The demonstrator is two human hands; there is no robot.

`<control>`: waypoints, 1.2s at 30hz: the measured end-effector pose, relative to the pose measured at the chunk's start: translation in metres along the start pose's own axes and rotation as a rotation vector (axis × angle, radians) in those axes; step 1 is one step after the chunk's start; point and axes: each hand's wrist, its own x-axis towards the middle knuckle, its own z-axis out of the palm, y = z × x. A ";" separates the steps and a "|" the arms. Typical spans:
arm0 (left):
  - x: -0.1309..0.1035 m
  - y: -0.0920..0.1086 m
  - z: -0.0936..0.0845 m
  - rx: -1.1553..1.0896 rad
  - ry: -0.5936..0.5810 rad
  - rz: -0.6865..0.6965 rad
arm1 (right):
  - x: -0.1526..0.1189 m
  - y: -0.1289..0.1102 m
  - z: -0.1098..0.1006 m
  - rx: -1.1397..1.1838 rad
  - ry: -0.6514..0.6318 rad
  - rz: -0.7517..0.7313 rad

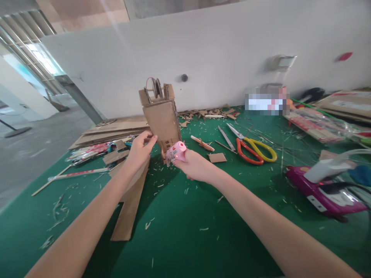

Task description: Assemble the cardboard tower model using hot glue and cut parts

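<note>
Standing upright mid-frame, a cardboard tower [163, 120] met the left hand [140, 148], fingers curled; the right hand [197, 165] clasped a pink tool [177, 151].

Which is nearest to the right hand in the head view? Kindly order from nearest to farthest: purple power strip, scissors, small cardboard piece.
1. Small cardboard piece, just right of the right hand
2. Scissors, farther right
3. Purple power strip, far right

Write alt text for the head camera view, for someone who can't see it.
The left hand touches a wheel-topped cardboard tower; the right hand holds what looks like a pink glue gun near its base. Scissors and cardboard scraps lie on the green table.
</note>
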 end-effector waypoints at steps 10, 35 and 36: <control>-0.001 0.000 -0.017 -0.055 -0.321 -0.034 | -0.004 0.005 0.002 0.003 0.005 -0.022; -0.002 -0.016 -0.018 -0.161 -0.502 -0.035 | 0.001 0.005 0.003 0.051 0.026 -0.005; -0.002 -0.017 -0.018 -0.165 -0.506 -0.032 | 0.002 0.005 0.003 0.055 0.026 -0.002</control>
